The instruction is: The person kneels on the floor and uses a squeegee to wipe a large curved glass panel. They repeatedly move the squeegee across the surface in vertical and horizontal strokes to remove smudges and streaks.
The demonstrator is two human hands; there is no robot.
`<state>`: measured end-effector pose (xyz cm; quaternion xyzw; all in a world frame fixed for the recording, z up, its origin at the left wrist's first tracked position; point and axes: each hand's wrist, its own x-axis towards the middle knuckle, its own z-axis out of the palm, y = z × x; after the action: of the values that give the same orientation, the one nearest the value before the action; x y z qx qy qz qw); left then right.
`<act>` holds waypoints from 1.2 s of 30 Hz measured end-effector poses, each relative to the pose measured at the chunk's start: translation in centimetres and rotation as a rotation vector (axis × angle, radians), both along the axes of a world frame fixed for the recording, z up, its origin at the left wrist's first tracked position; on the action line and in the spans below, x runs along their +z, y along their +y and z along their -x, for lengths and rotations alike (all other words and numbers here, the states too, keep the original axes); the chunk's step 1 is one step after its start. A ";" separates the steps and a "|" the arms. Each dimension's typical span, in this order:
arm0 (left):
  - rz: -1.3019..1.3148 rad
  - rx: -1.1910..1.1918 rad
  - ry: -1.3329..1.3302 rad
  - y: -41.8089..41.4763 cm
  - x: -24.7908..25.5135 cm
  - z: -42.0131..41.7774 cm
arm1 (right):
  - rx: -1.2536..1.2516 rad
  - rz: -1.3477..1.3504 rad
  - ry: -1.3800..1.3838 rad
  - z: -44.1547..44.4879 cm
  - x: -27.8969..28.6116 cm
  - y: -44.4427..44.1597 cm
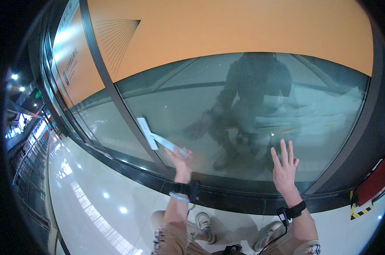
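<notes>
My left hand (180, 161) is closed around the handle of a light-blue squeegee-like tool (148, 133). The tool's flat head lies along the left edge of the large glass pane (192, 124), beside the dark metal frame (128, 118). My right hand (284, 165) is raised at the lower right of the same pane, fingers spread and holding nothing; whether the fingertips touch the glass cannot be told. A dark reflection of a person shows in the glass between my hands.
An orange panel (230, 28) covers the upper glass. Below the pane runs a black ledge (230, 197) above the glossy tiled floor (116, 204). A dark red object (375, 178) and yellow-black striped tape (362, 213) are at the lower right. A railing (30, 149) stands far left.
</notes>
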<state>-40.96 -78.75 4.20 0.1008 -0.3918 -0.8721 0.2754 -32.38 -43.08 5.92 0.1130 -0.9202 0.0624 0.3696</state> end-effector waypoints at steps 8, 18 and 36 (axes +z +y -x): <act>-0.071 -0.456 -0.287 18.2 -9.1 -11.2 | -0.022 0.024 0.013 0.3 0.3 -1.2; -0.018 -0.041 -0.198 -3.2 -9.5 0.3 | 0.025 -0.052 -0.050 -0.4 0.7 -0.3; 0.050 -0.202 -0.402 7.1 -21.5 -6.5 | 0.061 -0.037 -0.111 -0.5 1.8 -0.4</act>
<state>-34.42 -71.64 -17.28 0.2261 -0.4683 -0.8476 0.1053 -31.90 -43.47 7.75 0.1440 -0.9365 0.0627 0.3136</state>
